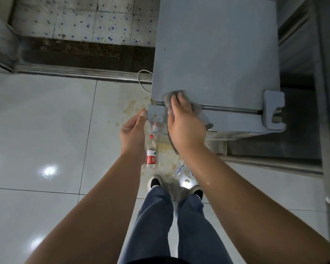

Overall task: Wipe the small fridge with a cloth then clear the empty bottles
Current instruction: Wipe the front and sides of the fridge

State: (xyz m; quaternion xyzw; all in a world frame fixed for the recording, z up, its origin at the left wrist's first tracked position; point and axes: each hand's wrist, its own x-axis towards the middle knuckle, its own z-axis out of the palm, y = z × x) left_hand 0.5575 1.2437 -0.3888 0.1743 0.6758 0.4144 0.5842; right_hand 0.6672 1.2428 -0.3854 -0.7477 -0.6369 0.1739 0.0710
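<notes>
The small grey fridge stands in front of me, seen from above. My right hand presses a grey cloth flat on the front left edge of the fridge top, fingers spread over it; part of the cloth hangs down under the wrist. My left hand touches the fridge's front left corner with straight fingertips and holds nothing. A clear plastic bottle with a red cap and red label lies on the floor below my left hand. Another clear bottle lies beside it, partly hidden by my right forearm.
Yellowish stains mark the glossy white floor tiles by the fridge base. A white cable loops left of the fridge. A metal door threshold runs behind, a steel frame stands right. My shoes are near the bottles.
</notes>
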